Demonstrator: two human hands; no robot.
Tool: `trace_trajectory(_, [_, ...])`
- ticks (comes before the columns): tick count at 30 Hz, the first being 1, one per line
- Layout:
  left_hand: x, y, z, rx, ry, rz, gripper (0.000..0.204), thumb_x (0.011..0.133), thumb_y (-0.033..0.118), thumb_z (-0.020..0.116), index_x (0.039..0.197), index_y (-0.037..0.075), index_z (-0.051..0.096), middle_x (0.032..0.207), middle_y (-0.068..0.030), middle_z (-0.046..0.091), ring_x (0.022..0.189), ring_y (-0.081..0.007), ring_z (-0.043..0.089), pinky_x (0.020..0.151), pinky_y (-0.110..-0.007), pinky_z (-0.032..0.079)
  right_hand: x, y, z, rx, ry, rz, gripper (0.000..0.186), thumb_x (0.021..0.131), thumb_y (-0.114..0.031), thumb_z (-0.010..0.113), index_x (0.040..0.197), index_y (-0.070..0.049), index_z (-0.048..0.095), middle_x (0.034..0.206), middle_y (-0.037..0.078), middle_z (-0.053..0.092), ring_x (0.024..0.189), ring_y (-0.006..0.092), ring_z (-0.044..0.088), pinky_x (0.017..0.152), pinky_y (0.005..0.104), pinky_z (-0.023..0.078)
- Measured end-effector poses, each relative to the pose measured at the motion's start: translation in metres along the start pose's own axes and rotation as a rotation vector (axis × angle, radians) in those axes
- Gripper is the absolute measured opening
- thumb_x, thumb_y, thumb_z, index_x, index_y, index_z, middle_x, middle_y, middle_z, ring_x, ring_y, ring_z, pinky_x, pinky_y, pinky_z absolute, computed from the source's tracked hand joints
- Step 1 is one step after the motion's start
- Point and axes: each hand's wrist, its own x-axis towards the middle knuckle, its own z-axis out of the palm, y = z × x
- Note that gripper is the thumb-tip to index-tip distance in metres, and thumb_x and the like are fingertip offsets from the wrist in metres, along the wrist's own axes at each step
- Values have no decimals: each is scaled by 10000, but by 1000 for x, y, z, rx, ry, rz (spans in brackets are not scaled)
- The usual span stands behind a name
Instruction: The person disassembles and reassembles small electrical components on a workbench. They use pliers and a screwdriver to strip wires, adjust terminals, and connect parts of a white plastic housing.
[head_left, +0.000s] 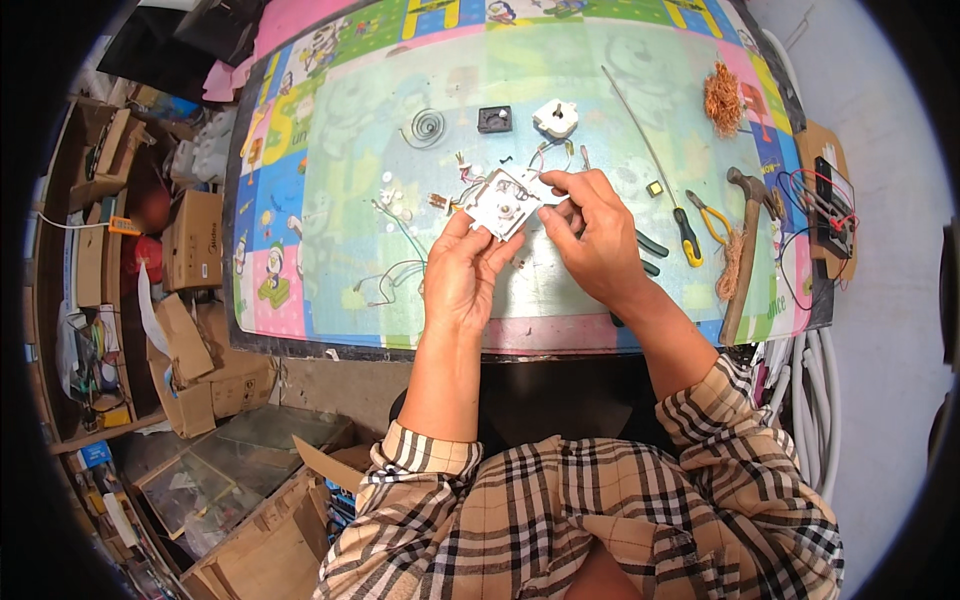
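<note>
My left hand grips a small white square mechanism from below, thumb and fingers on its near edges. Thin wires come off its far and left sides. My right hand is closed at the mechanism's right corner, thumb and forefinger bent together; what lies between them is hidden. Beyond the mechanism are a white rounded housing with wires, a black square part and a flat coil spring. Small white pieces and loose thin wires lie to the left.
On the right side lie a long screwdriver, yellow-handled pliers, a hammer and a copper wire bundle. Dark green handles show beside my right wrist. A multimeter with leads stands at the right edge. Cardboard boxes fill shelves at left.
</note>
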Motion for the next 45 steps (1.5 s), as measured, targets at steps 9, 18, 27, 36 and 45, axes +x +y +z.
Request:
trace_trajectory(9, [-4, -1, 8, 190, 78, 71, 318, 933, -18, 412, 1226, -81, 517, 1132, -153, 620, 1006, -202, 635, 866, -310, 558, 0, 1, 2, 2, 1, -63, 281, 773, -34, 686, 1049, -32, 632, 938, 102, 591, 739, 188, 644, 585, 298, 481])
trace_trajectory(18, [-6, -1, 9, 259, 94, 98, 319, 949, -12, 419, 1245, -101, 500, 1161, -157, 613, 1010, -191, 631, 861, -300, 553, -3, -2, 4, 7, -67, -127, 259, 744, -8, 715, 981, -48, 617, 921, 86, 602, 694, 187, 659, 583, 299, 506])
trace_trajectory(27, [-1, -1, 2, 100, 44, 38, 340, 932, -16, 415, 1259, -96, 463, 1171, -182, 598, 1034, -243, 635, 875, -349, 563, 1, 2, 2, 81, -74, 28, 388, 738, -84, 742, 1089, -29, 585, 993, 106, 586, 852, 200, 643, 686, 315, 504])
trace_trajectory(36, [-2, -5, 1, -147, -116, -208, 348, 896, 37, 435, 1221, -79, 485, 1106, -197, 630, 984, -282, 660, 856, -397, 564, 0, 4, -5, 823, -473, 583, 698, 799, -204, 741, 1368, 21, 406, 1322, 119, 497, 1181, 178, 503, 982, 318, 416])
trace_trajectory(45, [-9, -3, 8, -169, -268, -258, 360, 919, 142, 480, 1226, -47, 496, 1105, -171, 641, 960, -260, 671, 827, -374, 571, -1, 12, -14, 1046, -447, 588, 733, 754, -152, 733, 1392, -19, 397, 1326, 85, 504, 1231, 207, 475, 1050, 343, 359])
